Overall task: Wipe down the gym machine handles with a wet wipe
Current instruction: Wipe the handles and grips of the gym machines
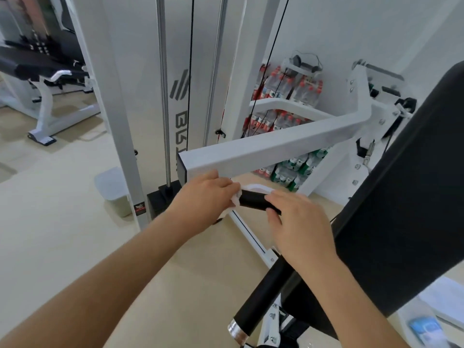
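— Handle (253,200) position?
— Just below view centre, under the white square beam (276,144). Short black grip, lying roughly 9-to-3, right end slightly lower.
— Hands?
— Two, bare. Left hand (206,194) at the grip's 9 o'clock end, fingers curled round a crumpled white wet wipe (234,199); wipe touches the grip. Right hand (298,222) at the 3 o'clock end, fingers closed over the top, thumb underneath; it holds the grip.
— Surface and room?
— Pale beige floor (62,234), smooth. White walls (351,33). White machine frame (118,109) with a dark logo, at 12 o'clock.
— Counts?
— One handle, one wipe. Two steel guide rods (162,84) and two black cables (192,71) running up the frame. One black back pad (414,197) at 3 o'clock, tilted. One black roller (263,292) with a chrome end cap at 6 o'clock. One white bin (113,189) on the floor at 9 o'clock, just beside the frame upright. One second bench machine (50,71) at 10 o'clock, well apart. Bottled-water packs (288,86) stacked against the wall at 1 o'clock: several, red caps above, green labels below; exact number cannot be told. One blurred blue-and-white packet (426,327) at 5 o'clock, unreadable.
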A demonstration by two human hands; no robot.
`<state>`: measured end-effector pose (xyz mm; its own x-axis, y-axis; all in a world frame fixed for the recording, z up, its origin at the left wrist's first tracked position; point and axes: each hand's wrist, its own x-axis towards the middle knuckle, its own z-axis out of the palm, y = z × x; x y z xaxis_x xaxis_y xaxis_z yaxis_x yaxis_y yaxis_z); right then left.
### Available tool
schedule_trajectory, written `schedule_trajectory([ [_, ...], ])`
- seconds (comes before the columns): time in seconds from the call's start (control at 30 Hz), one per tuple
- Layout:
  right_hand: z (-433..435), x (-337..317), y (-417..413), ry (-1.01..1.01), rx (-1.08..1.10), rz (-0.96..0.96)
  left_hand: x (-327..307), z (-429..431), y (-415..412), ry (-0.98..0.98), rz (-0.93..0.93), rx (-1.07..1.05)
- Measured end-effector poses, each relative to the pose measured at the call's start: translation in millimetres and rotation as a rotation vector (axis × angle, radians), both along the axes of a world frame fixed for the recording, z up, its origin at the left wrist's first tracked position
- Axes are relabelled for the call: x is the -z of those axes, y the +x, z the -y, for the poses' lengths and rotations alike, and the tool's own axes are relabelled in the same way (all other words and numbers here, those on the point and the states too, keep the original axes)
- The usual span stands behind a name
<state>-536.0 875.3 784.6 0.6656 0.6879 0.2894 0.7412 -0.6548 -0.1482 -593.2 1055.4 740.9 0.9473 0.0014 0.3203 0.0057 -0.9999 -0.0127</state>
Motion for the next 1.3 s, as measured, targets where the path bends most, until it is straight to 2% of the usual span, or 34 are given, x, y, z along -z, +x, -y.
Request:
schedule_trajectory([
  [0.07,4.1,-3.7,-1.3,-0.069,-0.005,-0.019,-24.0,-2.5,16.6,0.054,-0.302,-0.028],
  [0.13,1.5,-10.3,3.0,-0.148,-0.009,-0.027,-44.3,-1.7,33.8,-0.037,-0.509,-0.06],
  [0.27,-3.2,-18.5,17.2,-0.176,0.018,-0.09,-50.6,-3.0,51.2,-0.102,-0.612,-0.067],
  [0.37,-3.1,-14.6,15.9,-0.141,0.022,-0.09,-29.0,-2.6,37.3,-0.115,-0.431,-0.082],
  [0.47,0.0,-8.0,15.4,-0.094,0.039,-0.078,6.4,2.8,5.1,-0.205,0.052,-0.065],
  [0.53,0.7,-1.9,16.8,-0.075,0.042,-0.063,24.6,7.4,-7.4,-0.197,0.298,-0.055],
  [0.63,2.1,10.2,14.5,0.002,0.033,-0.041,34.7,15.0,-13.6,-0.114,0.46,-0.077],
  [0.7,5.4,17.2,9.4,0.054,0.006,-0.047,35.7,15.9,-14.2,-0.126,0.457,-0.089],
  [0.8,20.8,24.9,1.3,0.036,-0.093,-0.036,21.8,16.0,-8.1,-0.11,0.273,-0.137],
  [0.9,46.8,24.6,-9.1,0.118,0.015,-0.107,-9.3,11.6,15.1,-0.063,-0.131,-0.173],
  [1.0,58.8,24.1,-16.5,0.137,0.106,-0.177,-37.1,0.9,41.4,-0.229,-0.514,-0.195],
  [1.07,57.9,18.4,-16.4,0.105,0.097,-0.214,-40.1,3.9,44.7,-0.224,-0.56,-0.206],
  [1.13,56.2,9.8,-13.0,0.086,0.095,-0.27,-26.9,13.6,33.5,-0.128,-0.384,-0.245],
  [1.2,54.8,5.5,-13.2,0.064,0.11,-0.271,-5.4,27.7,10.7,-0.093,-0.056,-0.269],
  [1.3,49.3,12.2,-17.9,0.042,0.132,-0.195,13.2,41.6,-12.8,-0.213,0.304,-0.24],
])
